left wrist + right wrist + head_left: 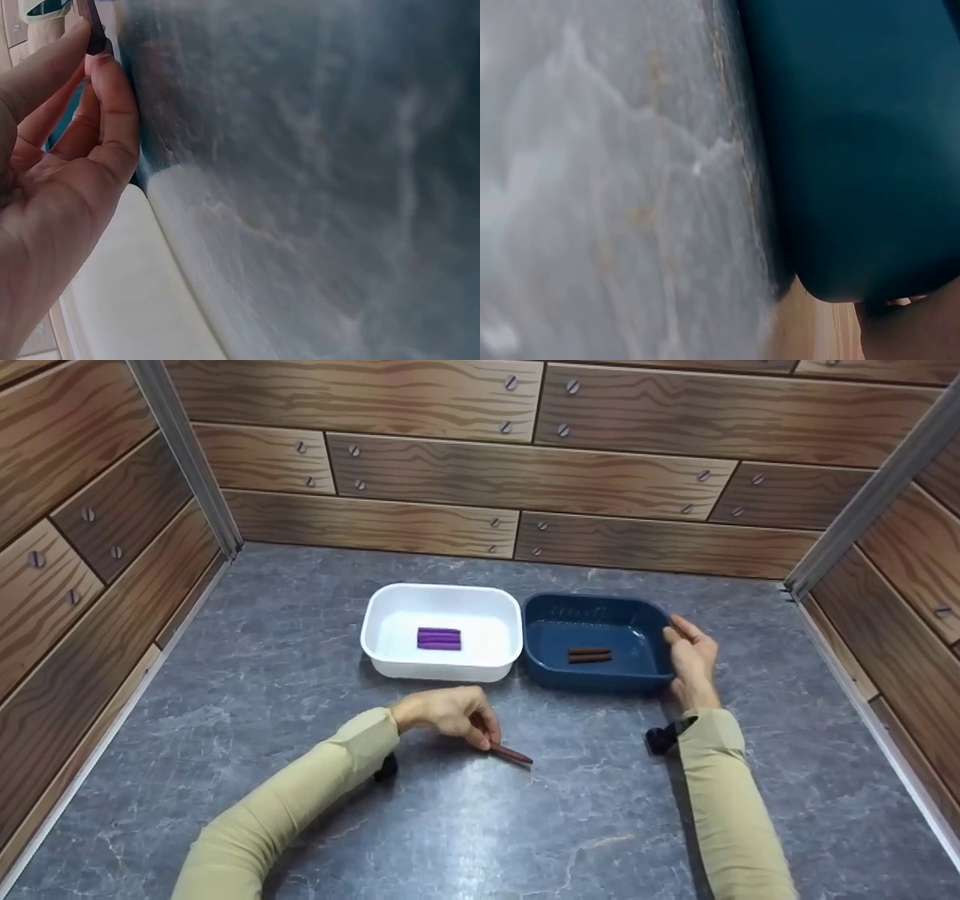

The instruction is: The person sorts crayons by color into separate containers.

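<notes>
My left hand (454,712) pinches one end of a thin brown stick (511,754) between thumb and fingertips, low over the table in front of the trays. The left wrist view shows the stick's dark end (94,34) at the fingertips. Around the right end of the dark blue tray (600,680), my right hand (693,664) grips the rim. Two brown sticks (589,655) lie side by side inside that tray. Several purple sticks (439,639) lie together in the white tray (442,669). In the right wrist view, the blue tray's wall (862,165) hides most of the hand.
Both trays stand side by side on the grey marbled table (525,840), ends nearly touching. Wood-patterned walls (450,472) enclose the back and sides, with metal posts (187,457) at the back corners. Black wrist cameras (661,740) sit below the sleeves.
</notes>
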Available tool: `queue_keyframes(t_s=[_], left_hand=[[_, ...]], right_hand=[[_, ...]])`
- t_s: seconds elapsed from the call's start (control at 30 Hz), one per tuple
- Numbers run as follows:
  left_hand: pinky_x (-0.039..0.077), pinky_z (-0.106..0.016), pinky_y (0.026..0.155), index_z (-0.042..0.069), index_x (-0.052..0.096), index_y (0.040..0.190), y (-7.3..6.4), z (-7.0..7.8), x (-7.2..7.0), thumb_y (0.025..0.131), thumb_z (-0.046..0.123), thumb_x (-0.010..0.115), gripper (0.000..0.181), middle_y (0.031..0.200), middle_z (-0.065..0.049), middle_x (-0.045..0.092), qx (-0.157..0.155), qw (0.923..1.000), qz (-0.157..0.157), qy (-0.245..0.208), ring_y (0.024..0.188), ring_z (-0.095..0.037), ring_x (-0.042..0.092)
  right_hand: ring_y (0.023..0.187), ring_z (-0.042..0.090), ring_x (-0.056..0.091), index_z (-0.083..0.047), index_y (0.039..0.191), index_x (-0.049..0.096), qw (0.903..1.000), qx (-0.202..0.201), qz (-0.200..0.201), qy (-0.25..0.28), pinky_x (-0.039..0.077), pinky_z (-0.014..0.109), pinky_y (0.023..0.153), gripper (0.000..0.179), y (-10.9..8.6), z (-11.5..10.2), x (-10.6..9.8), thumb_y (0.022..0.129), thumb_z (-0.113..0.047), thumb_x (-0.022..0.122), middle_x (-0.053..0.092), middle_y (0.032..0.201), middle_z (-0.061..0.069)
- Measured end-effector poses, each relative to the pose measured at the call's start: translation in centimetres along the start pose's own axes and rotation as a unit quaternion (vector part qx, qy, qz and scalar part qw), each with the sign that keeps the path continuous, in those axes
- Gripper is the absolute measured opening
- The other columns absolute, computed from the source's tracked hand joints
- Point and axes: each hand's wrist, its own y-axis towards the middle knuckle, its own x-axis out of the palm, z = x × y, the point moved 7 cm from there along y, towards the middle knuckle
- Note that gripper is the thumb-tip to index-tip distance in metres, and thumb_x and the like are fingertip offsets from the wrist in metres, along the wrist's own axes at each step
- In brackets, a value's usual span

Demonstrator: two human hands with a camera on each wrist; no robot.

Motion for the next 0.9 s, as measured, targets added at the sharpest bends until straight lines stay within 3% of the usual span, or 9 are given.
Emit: queue_keyframes(t_s=[0.17,0.4,0.67,0.9], left_hand=[[0.043,-0.017,0.059,0.001,0.075,0.098,0.2,0.3,-0.2,0.088,0.001,0.069,0.012,0.081,-0.002,0.07,0.012,0.9996,0.014,-0.02,0.068,-0.003,0.055],[0.046,-0.019,0.062,-0.001,0.073,0.101,0.6,1.6,-1.7,0.087,0.001,0.069,0.015,0.088,-0.015,0.072,0.032,0.9956,0.062,-0.063,0.07,-0.004,0.058],[0.047,-0.024,0.065,-0.002,0.073,0.101,1.3,3.4,-3.0,0.089,0.0,0.067,0.014,0.093,-0.027,0.07,0.072,0.9924,0.079,-0.061,0.072,-0.01,0.057],[0.047,-0.019,0.065,-0.004,0.072,0.103,2.1,4.4,-4.4,0.089,-0.001,0.065,0.015,0.095,-0.032,0.066,0.086,0.9879,0.107,-0.071,0.071,-0.005,0.056]], right_hand=[[0.141,0.018,0.036,-0.016,0.146,0.048,1.0,0.001,-0.001,-0.003,0.029,0.031,0.116,0.045,0.0,0.2,0.2,0.101,-0.016,0.051,0.04,0.155,0.005],[0.143,0.016,0.034,-0.015,0.146,0.048,1.0,-0.001,0.004,-0.007,0.028,0.03,0.116,0.045,-0.2,0.4,-0.1,0.101,-0.014,0.05,0.037,0.157,0.004],[0.14,0.018,0.038,-0.012,0.146,0.046,0.9998,-0.014,0.003,-0.011,0.03,0.029,0.115,0.046,0.0,0.0,0.0,0.101,-0.014,0.051,0.041,0.154,0.008],[0.139,0.017,0.039,-0.012,0.145,0.048,0.9999,-0.009,0.011,-0.005,0.031,0.029,0.115,0.045,0.3,-0.2,0.0,0.1,-0.013,0.052,0.044,0.153,0.006]])
